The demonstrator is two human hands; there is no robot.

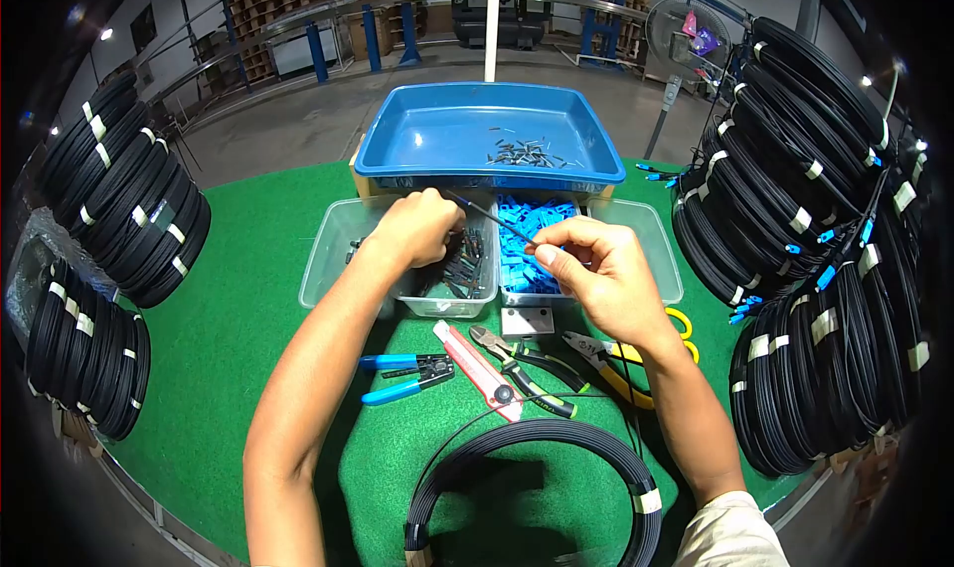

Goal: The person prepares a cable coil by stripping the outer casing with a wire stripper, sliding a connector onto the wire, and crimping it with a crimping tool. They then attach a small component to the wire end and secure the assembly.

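Note:
My right hand (601, 274) pinches a thin black cable (494, 219) between thumb and fingertips. The cable runs up and left from there, its far end close to the knuckles of my left hand (422, 227). That hand is closed above a clear plastic bin (447, 307) of small black parts (462, 269), and whatever its fingers hold is hidden. Beside it, a second clear bin (527, 297) contains blue connector pieces (527, 244). The cable also hangs below my right wrist toward a black cable coil (537, 433) on the green mat.
A blue tray (397, 160) with small dark pieces stands behind the bins. Blue-handled strippers (402, 376), a red-and-white cutter (477, 368), diagonal pliers (522, 363) and yellow-handled scissors (616, 368) lie in front. Cable coils rise at left (124, 199) and right (795, 169).

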